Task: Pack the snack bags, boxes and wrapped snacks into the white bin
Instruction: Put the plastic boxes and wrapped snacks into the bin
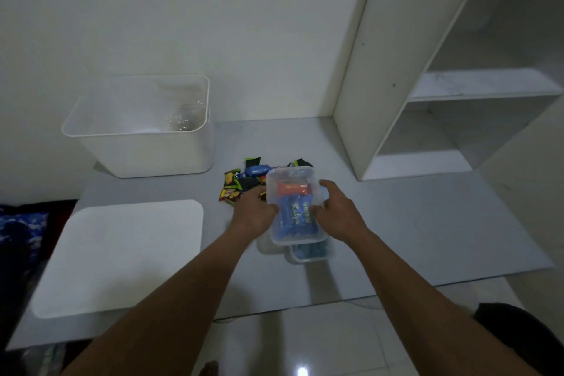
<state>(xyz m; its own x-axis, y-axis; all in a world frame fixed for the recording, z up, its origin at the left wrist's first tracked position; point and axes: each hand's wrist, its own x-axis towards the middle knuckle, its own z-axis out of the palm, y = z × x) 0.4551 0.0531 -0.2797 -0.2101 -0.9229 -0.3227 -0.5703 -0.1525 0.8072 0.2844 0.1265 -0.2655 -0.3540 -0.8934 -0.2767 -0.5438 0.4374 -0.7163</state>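
Currently I have both hands clamped on one thing. My left hand (254, 212) curls round the left side of a clear plastic box (290, 175), and my right hand (338, 207) grips the right side, thumb over the rim and fingers wrapped under the edge. Neither hand is loose, and neither holds anything else.

I judge the two-sided grip suits the load: the box is open-topped and carries an orange packet (293, 188) above several blue packets (294, 212), so keeping it level should stop them sliding out. It sits raised above a second clear box (311, 252) with blue contents, which rests on the table (427, 223) near the middle of its near edge.

Just beyond my left hand lies a pile of wrapped snacks (241, 181), touching one another. The white bin (146, 149) stands at the table's far left corner against the wall, well apart from the box. Something clear glints inside it; I cannot tell what. Its white lid (122, 256) lies flat by the near left corner, presumably set aside to keep the opening free. A white shelf unit (360, 70) occupies the far right corner.
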